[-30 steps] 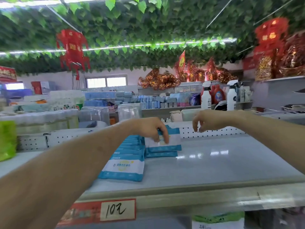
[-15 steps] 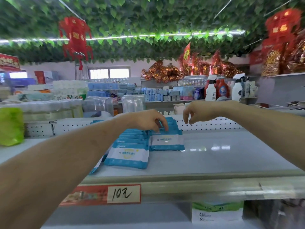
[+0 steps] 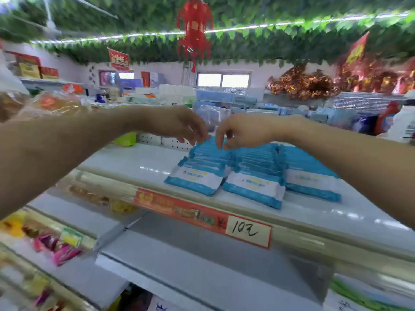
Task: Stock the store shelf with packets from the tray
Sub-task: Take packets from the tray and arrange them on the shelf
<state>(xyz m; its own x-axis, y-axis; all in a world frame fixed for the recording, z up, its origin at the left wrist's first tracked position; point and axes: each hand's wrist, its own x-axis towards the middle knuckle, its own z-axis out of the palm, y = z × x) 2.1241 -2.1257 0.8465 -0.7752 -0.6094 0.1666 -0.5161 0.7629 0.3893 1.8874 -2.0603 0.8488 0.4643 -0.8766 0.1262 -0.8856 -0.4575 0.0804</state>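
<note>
**A:** So, what kind of packets (image 3: 195, 180) are these?

**B:** Flat soft pouches of glossy plastic, white in the middle with a blue band at top and bottom. They lie on the shelf (image 3: 134, 160), overlapped like tiles, in three rows side by side. How many are in each row I cannot count, because the rear ones are blurred.

**A:** And the shelf itself?

**B:** It is smooth, white and shiny, with light reflected on it, and a perforated panel (image 3: 155, 139) stands behind. On its front edge is one red price strip (image 3: 179, 207) with a white handwritten label.

**A:** Where are the two hands?

**B:** Both are over the back end of the left row, close together but not touching. The left hand (image 3: 177, 124) lets its fingers hang loose and holds nothing; the tips are near the top edges of the rear packets. The right hand (image 3: 244, 131) curves thumb and forefinger toward one packet edge, but whether they really pinch it I cannot tell.
</note>
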